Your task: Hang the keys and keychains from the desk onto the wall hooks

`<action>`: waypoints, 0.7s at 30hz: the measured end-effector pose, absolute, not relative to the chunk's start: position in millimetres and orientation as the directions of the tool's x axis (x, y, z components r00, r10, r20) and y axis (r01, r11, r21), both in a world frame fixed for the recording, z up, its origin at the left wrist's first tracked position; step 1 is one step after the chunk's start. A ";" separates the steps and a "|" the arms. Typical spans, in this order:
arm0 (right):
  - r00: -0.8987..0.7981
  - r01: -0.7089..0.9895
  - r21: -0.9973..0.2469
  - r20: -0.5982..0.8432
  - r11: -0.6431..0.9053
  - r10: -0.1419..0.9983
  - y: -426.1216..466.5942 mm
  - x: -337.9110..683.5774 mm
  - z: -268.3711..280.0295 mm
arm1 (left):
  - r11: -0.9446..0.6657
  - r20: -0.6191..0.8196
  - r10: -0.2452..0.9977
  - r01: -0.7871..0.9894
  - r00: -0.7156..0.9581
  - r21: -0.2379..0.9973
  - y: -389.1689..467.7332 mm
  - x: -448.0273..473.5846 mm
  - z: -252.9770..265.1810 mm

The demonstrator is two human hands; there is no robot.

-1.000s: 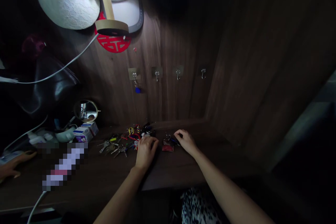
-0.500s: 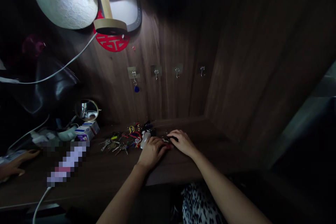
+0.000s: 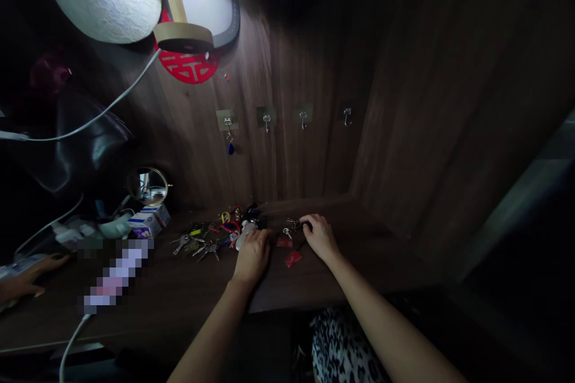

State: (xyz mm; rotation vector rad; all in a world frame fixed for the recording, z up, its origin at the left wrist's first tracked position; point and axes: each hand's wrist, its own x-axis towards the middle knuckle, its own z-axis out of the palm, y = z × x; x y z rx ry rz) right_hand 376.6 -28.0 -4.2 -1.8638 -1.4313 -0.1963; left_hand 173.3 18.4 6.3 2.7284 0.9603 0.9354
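Observation:
My left hand [image 3: 254, 251] lies palm down at the right edge of a heap of keys [image 3: 204, 245], its fingers stretched over a grey-white rounded piece [image 3: 245, 236] and holding nothing that I can see. My right hand [image 3: 321, 238] is further right, fingers curled, its fingertips at the dark end of a small bunch of keys [image 3: 291, 226]. Shadow partly hides that grip. Between my hands lie two flat red pieces, a nearer one [image 3: 293, 259] and a darker one [image 3: 284, 242].
Several metal hooks [image 3: 303, 119] line the wooden wall, the leftmost with a blue key fob [image 3: 230, 148] hanging from it. At left stand a round mirror [image 3: 148, 185], small boxes [image 3: 149, 221] and another person's hand [image 3: 33, 278]. Overhead is a lit lamp [image 3: 184, 36].
My left hand has moved left, onto the heap's edge, uncovering the red pieces. My right hand has shifted slightly right, and the small bunch of keys shows more clearly.

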 end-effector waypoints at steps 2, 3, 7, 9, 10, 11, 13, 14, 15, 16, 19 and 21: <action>0.317 0.885 -0.466 0.566 -0.022 0.761 -29.2 375.1 -2.3 | -0.835 0.517 0.542 0.492 0.663 0.246 17.2 173.3 6.9; 0.285 0.890 -0.456 0.574 0.010 0.768 -29.8 374.2 -1.2 | -0.856 0.508 0.511 0.467 0.693 0.223 16.5 173.5 7.4; 0.149 0.905 -0.411 0.553 0.112 0.819 -31.8 370.6 1.1 | -0.875 0.478 0.481 0.441 0.735 0.201 15.5 174.5 9.7; 0.126 0.910 -0.399 0.526 0.113 0.841 -31.9 370.5 0.1 | -0.846 0.480 0.527 0.485 0.701 0.220 16.5 174.3 10.1; 0.138 0.912 -0.399 0.515 0.094 0.846 -31.6 371.0 -0.9 | -0.824 0.486 0.558 0.522 0.673 0.222 17.1 173.9 10.1; 0.167 0.913 -0.404 0.511 0.064 0.843 -31.1 371.8 -2.2 | -0.797 0.494 0.588 0.564 0.641 0.218 17.7 173.2 10.0; 0.250 0.904 -0.428 0.514 -0.008 0.821 -29.8 374.3 -5.5 | -0.749 0.512 0.629 0.634 0.586 0.194 18.5 171.6 9.8; 0.290 0.896 -0.443 0.518 -0.037 0.805 -29.1 375.8 -7.1 | -0.734 0.517 0.637 0.654 0.572 0.181 18.6 170.8 9.6; 0.323 0.887 -0.459 0.522 -0.059 0.789 -28.5 377.4 -8.5 | -0.726 0.519 0.641 0.666 0.566 0.171 18.5 170.0 9.6; 0.347 0.879 -0.472 0.526 -0.073 0.777 -28.1 378.9 -9.6 | -0.722 0.518 0.643 0.673 0.564 0.164 18.3 169.4 9.6; 0.402 0.853 -0.512 0.531 -0.096 0.746 -27.6 383.3 -10.5 | -0.704 0.509 0.660 0.690 0.552 0.165 17.6 168.6 9.7; 0.445 0.831 -0.545 0.532 -0.111 0.720 -27.6 385.2 -9.2 | -0.696 0.506 0.671 0.695 0.541 0.180 17.5 168.7 9.5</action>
